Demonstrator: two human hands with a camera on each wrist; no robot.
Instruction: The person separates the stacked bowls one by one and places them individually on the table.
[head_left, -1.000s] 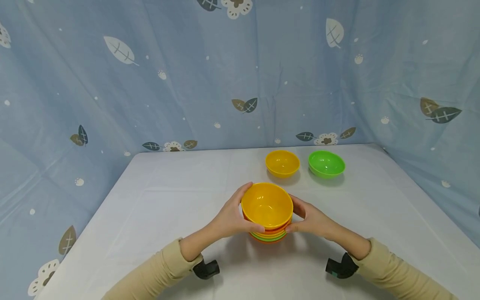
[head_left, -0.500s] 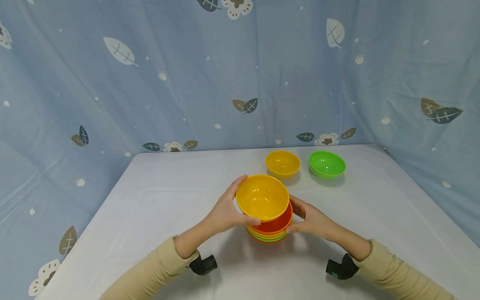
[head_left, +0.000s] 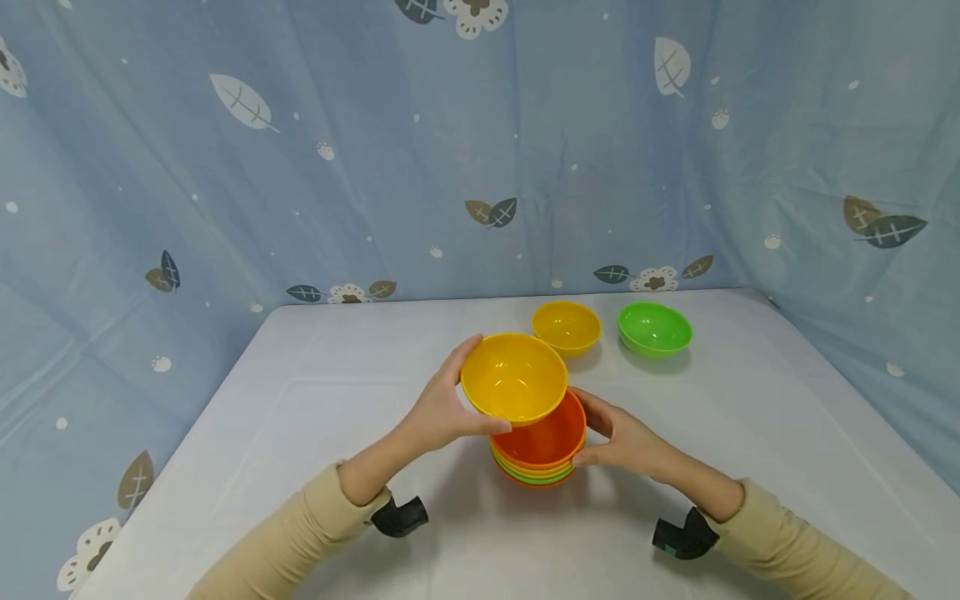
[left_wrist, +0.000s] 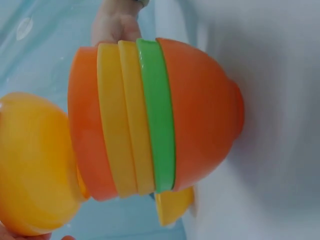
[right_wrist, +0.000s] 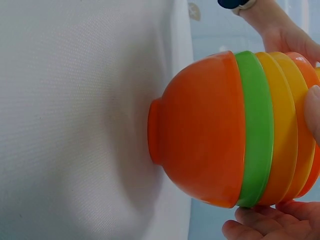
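My left hand grips a yellow bowl by its side, thumb at the near rim. The bowl is raised, overlapping the upper left of a nested stack of bowls. On top of that stack sits an orange bowl. Below it, in the left wrist view, come two yellow bowls, a green bowl and an orange bottom bowl. With thumb in front and fingers behind, my right hand holds the stack's right side.
Behind the stack, a yellow bowl and a green bowl stand apart on the white-covered table. A blue patterned curtain hangs along the table's back and sides.
My left hand has lifted the top yellow bowl off the stack, up and to the left, baring the orange bowl beneath. My right hand has stayed at the stack.
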